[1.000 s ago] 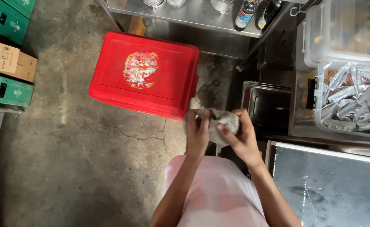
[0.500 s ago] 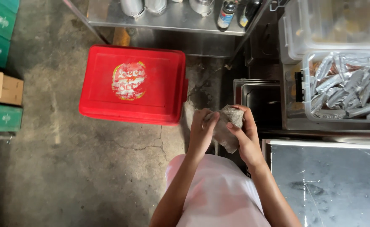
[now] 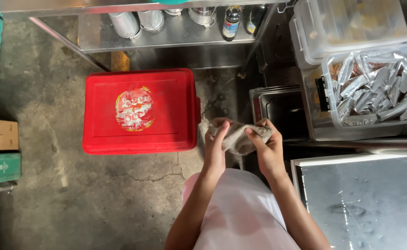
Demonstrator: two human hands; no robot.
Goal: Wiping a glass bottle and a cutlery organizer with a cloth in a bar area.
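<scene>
**Both hands gripping a grey cloth**

The left hand [image 3: 216,149] and right hand [image 3: 267,150] each had fingers curled tightly around a bunched grey cloth [image 3: 238,137], held before the body, just beside a red lidded box [image 3: 141,111] on the concrete floor [image 3: 51,203].

Cracked concrete floor [image 3: 74,203]; steel shelf [image 3: 166,39]; steel counter [image 3: 365,203], possibly wet.

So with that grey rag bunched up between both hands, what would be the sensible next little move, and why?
Probably to shake or spread the grey cloth flat. The left hand and right hand both grip it in front of the body, crumpled into a wad above the concrete floor, touching no surface. Bunched like this it offers little face for wiping the wet steel counter beside it.
</scene>
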